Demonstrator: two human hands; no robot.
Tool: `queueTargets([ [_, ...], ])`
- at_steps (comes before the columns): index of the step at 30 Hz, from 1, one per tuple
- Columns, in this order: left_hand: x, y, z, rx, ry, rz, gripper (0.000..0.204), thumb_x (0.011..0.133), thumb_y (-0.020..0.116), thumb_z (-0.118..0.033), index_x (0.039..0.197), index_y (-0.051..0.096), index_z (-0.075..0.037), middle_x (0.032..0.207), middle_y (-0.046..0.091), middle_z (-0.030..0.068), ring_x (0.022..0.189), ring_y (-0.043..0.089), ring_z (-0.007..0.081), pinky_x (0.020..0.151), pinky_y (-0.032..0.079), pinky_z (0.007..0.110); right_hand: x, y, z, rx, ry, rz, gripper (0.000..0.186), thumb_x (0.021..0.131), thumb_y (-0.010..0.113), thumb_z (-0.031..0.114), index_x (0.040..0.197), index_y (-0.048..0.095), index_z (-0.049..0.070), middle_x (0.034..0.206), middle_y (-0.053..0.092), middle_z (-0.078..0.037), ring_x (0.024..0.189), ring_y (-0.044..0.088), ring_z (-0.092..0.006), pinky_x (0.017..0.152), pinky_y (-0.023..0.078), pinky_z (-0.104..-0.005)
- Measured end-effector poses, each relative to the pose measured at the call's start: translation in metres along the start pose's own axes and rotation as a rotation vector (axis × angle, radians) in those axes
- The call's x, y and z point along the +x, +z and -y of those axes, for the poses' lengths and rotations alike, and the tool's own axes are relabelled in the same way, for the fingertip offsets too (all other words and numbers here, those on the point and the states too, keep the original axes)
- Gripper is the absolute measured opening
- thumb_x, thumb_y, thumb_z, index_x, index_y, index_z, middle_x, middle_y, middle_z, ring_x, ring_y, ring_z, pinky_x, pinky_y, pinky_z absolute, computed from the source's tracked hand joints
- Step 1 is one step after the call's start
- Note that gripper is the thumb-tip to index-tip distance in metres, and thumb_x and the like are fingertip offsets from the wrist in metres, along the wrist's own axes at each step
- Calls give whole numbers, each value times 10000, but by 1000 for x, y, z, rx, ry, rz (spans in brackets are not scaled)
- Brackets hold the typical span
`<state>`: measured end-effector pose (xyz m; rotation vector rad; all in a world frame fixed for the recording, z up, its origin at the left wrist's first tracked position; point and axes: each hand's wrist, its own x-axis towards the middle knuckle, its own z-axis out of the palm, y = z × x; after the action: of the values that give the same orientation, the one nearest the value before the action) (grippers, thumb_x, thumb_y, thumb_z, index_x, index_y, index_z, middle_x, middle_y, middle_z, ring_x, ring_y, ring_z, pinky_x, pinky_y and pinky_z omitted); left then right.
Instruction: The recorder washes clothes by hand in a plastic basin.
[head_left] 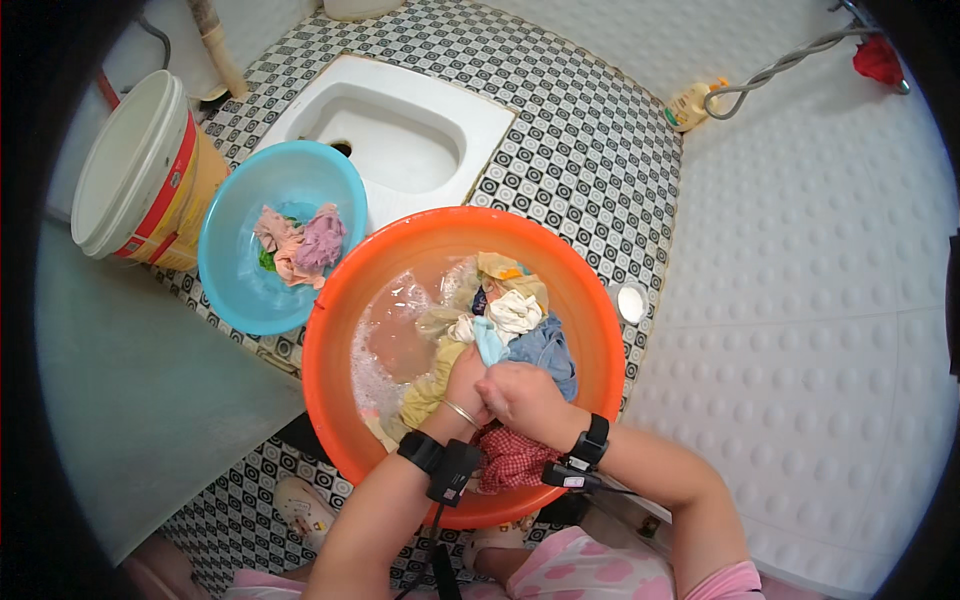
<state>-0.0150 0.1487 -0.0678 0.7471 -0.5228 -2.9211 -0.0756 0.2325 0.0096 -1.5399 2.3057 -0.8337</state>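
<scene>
Over a large orange tub [598, 290] of cloudy, sudsy water, my hands are pressed together. My left hand [468, 385] closes on a light blue cloth [490, 341], whose end sticks out above the fingers. Against it, my right hand [528, 398] is curled into a fist; whether it grips the same cloth is hidden. Around them lie wet clothes: a white cloth [514, 312], a blue denim-like garment [546, 354], a yellow garment [432, 388] and a beige one [515, 272]. A red checked garment [515, 458] lies just below my right hand.
A light blue basin [225, 285] with pink and purple clothes [300, 243] touches the tub's left side. Behind it are a tall bucket [150, 175] and a white squat toilet [495, 125]. At right stand a small cup of white powder [631, 303], a bottle [690, 106] and a wall.
</scene>
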Motion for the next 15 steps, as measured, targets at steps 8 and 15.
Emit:
queueTargets([
  [8,-2,37,-35,301,75,-97,358,986,426,-290,1160,516,9,993,596,54,866,566,117,761,468,261,10,-61,-32,348,371,313,260,829,657,250,956,605,30,752,604,-69,713,591,-147,667,471,-295],
  [15,-11,17,-51,888,-78,100,295,918,570,-216,1113,561,6,997,615,68,893,554,98,775,458,251,21,-76,-43,1201,613,-204,267,878,504,51,1143,513,26,968,627,-75,843,582,-119,752,485,-256],
])
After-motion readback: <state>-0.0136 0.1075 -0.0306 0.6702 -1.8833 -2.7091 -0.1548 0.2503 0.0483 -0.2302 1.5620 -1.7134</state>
